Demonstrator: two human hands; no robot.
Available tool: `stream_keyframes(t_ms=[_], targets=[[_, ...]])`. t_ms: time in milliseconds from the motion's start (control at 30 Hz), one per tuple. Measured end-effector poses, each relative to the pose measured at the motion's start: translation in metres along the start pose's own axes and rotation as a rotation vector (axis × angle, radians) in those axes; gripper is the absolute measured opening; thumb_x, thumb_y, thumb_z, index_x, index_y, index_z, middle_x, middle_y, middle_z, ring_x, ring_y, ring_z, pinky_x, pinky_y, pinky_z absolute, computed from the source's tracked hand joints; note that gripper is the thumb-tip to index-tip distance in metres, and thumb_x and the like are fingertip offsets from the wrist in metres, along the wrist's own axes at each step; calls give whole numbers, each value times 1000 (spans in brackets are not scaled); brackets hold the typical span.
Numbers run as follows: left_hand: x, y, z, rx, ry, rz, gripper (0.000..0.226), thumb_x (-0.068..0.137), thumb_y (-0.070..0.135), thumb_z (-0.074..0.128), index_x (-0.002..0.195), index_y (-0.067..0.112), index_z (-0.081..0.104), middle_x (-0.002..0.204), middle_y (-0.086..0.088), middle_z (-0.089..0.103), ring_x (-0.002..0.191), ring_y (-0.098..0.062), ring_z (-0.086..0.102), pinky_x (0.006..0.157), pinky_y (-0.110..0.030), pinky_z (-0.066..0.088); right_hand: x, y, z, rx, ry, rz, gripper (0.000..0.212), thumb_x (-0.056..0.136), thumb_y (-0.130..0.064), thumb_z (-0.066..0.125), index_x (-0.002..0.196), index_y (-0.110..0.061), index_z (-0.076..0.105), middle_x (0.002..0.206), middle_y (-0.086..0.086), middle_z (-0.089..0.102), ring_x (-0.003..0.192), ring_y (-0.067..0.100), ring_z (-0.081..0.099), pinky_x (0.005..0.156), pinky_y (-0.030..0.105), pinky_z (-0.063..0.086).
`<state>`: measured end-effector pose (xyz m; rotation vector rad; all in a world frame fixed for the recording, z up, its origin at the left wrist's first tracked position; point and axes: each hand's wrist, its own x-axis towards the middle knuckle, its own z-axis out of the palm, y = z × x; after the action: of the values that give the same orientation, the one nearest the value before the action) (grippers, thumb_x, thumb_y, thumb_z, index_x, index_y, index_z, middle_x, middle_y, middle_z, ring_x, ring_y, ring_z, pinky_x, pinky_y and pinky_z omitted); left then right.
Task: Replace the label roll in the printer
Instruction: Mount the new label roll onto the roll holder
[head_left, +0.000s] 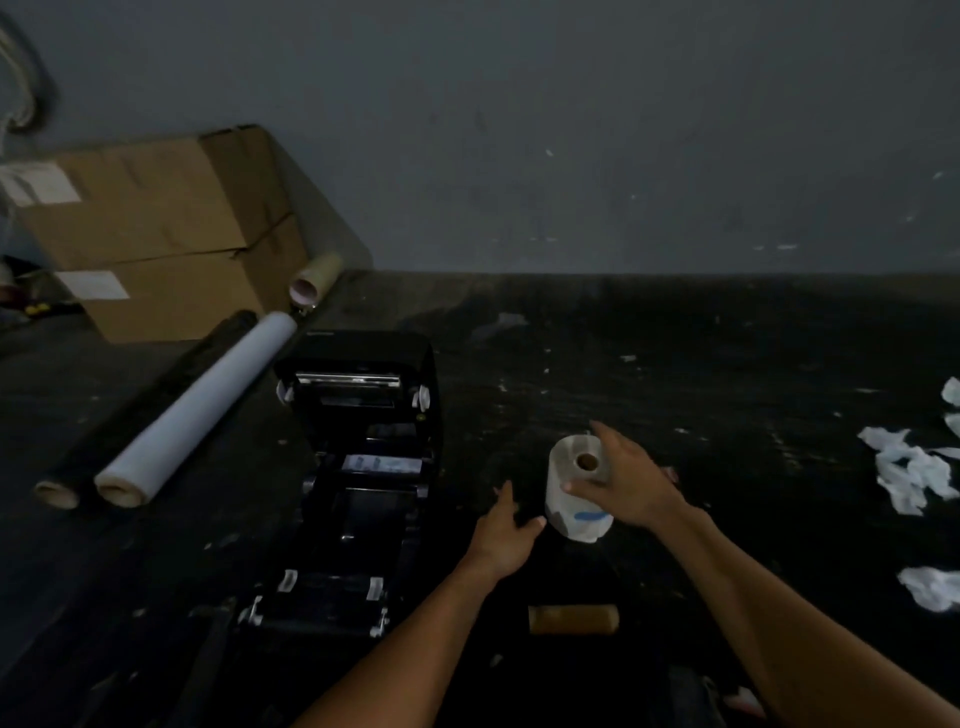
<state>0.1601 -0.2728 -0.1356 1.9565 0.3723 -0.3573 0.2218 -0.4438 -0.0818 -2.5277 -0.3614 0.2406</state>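
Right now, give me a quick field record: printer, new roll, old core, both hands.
printer: black, lid open, roll bay looks empty
label roll: white, standing on end on the dark table, right of the printer
empty core: brown cardboard tube lying on the table, nearer than the roll
right hand: fingers around the roll's top
left hand: open, beside the roll's base

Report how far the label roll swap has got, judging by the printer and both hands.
Done: the printer lies open, its bay looks free of any roll, and a bare brown core lies on the floor beside it. In hand: the right hand grips the new label roll, standing on end, while the left hand reaches toward its base. Left: seat the roll in the bay, feed the labels, shut the lid.
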Motion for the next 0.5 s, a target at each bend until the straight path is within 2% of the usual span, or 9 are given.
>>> stream_keyframes(t_ms=[67,133,200,300,367,433,500], targets=[[10,7,6,-20,-36,-16,82,93,30,57,153,23,2,155,-4,33,141,-21,34,116,-36,29,19,-1,3,-117,-132,14,109,69,-64,66,149,-22,7,159,4,13,144,28,15,116,48,20],[21,10,9,-31,-66,-39,81,94,26,56,152,24,0,157,-3,30,145,-21,26,119,-38,23,34,4,8,-199,-212,30,113,65,-73,61,150,-26,3,160,3,5,145,31,8,115,52,15],[28,16,9,-75,-56,-63,78,95,25,54,152,22,1,156,-2,31,147,-20,19,120,-38,18,44,12,16,-226,-207,9,113,64,-75,60,149,-24,5,160,6,7,145,32,9,116,50,16],[36,16,10,-155,-42,-103,76,96,31,52,153,24,3,154,-2,35,146,-19,24,119,-36,21,48,14,20,-205,-130,-34,107,68,-63,67,149,-18,12,157,8,20,143,31,20,116,45,22],[42,14,11,-209,-31,-98,83,90,45,56,152,27,5,155,-2,35,144,-20,27,119,-39,25,51,12,15,-109,-90,8,106,68,-54,73,148,-15,16,153,10,29,138,29,31,113,44,28],[42,13,10,-290,-28,-96,101,74,66,63,151,33,7,156,-2,30,142,-20,32,116,-42,31,57,13,2,147,-59,156,102,68,-47,76,147,-14,21,148,11,38,130,28,42,105,38,39],[40,14,7,-435,-29,-71,97,74,61,68,151,35,13,152,1,37,130,-16,45,107,-37,39,55,20,-7,501,-43,318,90,70,-44,75,144,-16,32,135,9,51,115,26,54,90,34,46]])
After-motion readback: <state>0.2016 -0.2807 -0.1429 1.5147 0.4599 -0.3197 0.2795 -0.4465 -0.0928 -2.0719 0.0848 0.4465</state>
